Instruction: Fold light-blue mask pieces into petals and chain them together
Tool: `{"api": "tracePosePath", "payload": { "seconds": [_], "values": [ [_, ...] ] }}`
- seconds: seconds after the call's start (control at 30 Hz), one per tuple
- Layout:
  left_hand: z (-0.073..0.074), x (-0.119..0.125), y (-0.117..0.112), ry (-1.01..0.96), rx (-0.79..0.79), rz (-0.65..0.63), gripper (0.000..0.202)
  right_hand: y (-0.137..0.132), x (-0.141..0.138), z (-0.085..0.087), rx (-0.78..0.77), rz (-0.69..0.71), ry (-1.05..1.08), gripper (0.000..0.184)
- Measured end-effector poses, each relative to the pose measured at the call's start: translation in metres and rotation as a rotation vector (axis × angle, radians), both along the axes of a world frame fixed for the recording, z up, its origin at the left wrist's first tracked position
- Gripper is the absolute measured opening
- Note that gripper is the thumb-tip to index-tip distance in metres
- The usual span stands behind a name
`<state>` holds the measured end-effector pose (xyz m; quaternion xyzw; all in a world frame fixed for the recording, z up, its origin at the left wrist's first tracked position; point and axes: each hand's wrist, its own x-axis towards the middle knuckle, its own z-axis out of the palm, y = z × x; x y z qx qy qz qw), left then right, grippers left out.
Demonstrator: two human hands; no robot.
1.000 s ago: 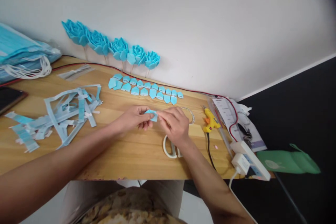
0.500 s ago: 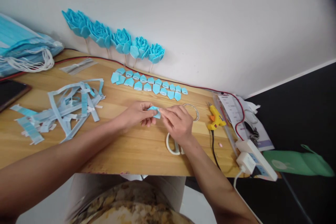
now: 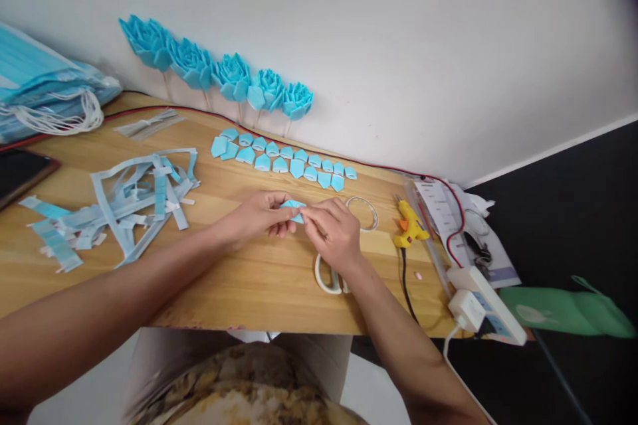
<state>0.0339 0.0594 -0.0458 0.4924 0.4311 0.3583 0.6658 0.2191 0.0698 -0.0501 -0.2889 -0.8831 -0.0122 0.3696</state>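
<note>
A small folded piece of blue mask fabric [image 3: 295, 206] is pinched between my two hands above the middle of the table. My left hand [image 3: 264, 214] grips its left side between thumb and fingers. At its right edge, the fingertips of my right hand [image 3: 333, 229] close on the same piece. Several pointed blue petals [image 3: 298, 168] lie in two rough rows beyond my hands. White-handled scissors [image 3: 325, 279] lie under my right wrist, their blades hidden. Just past the right hand is a roll of clear tape [image 3: 369, 214].
Blue fabric flowers on sticks [image 3: 232, 78] lean against the wall. Cut mask strips [image 3: 134, 206] are heaped at left, near a phone [image 3: 22, 176] and bagged masks [image 3: 44, 89]. A yellow glue gun [image 3: 411, 222], a power strip [image 3: 491, 309] and a green pouch [image 3: 563, 309] are at right.
My right hand has shifted slightly left against the folded fabric piece, which now looks flatter and more tilted. Both hands still pinch it.
</note>
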Motion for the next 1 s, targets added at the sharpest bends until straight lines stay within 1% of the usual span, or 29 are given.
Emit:
{"api": "tracePosePath", "payload": {
  "seconds": [0.13,0.3,0.43,0.53,0.6,0.67,0.77,0.83,0.87,0.93,1.0],
  "values": [
    [0.003,-0.003,0.000,-0.039,-0.009,-0.028,0.017,0.001,0.002,0.001,0.000,-0.001,0.015,0.017],
    [-0.003,-0.005,0.002,-0.111,-0.028,-0.049,0.023,0.002,0.005,0.000,0.017,-0.036,-0.006,0.019],
    [-0.008,-0.005,0.006,-0.105,-0.035,0.024,0.028,-0.001,0.004,0.002,-0.019,-0.018,-0.085,0.025],
    [-0.007,-0.005,0.008,-0.078,-0.035,0.067,0.030,-0.004,0.003,0.004,-0.075,0.012,-0.134,0.031],
    [-0.005,-0.006,0.008,-0.015,-0.016,0.057,0.030,-0.004,0.004,0.005,-0.146,0.006,-0.073,0.028],
    [-0.003,-0.007,0.007,0.091,0.025,0.028,0.030,-0.002,0.005,0.005,-0.261,-0.029,0.062,0.024],
    [-0.002,-0.007,0.005,0.237,0.127,-0.032,0.029,0.002,0.006,0.004,-0.552,-0.047,0.241,0.027],
    [-0.004,-0.007,0.004,0.283,0.204,-0.053,0.029,0.003,0.006,0.003,-0.765,-0.003,0.279,0.031],
    [-0.005,-0.006,0.004,0.289,0.237,-0.054,0.028,0.003,0.005,0.002,-0.840,0.019,0.282,0.033],
    [-0.006,-0.006,0.004,0.272,0.272,-0.043,0.027,0.002,0.004,0.001,-0.905,0.038,0.282,0.035],
    [-0.004,-0.006,0.004,0.233,0.254,-0.027,0.027,0.001,0.002,0.000,-0.903,0.034,0.298,0.034]
  ]
}}
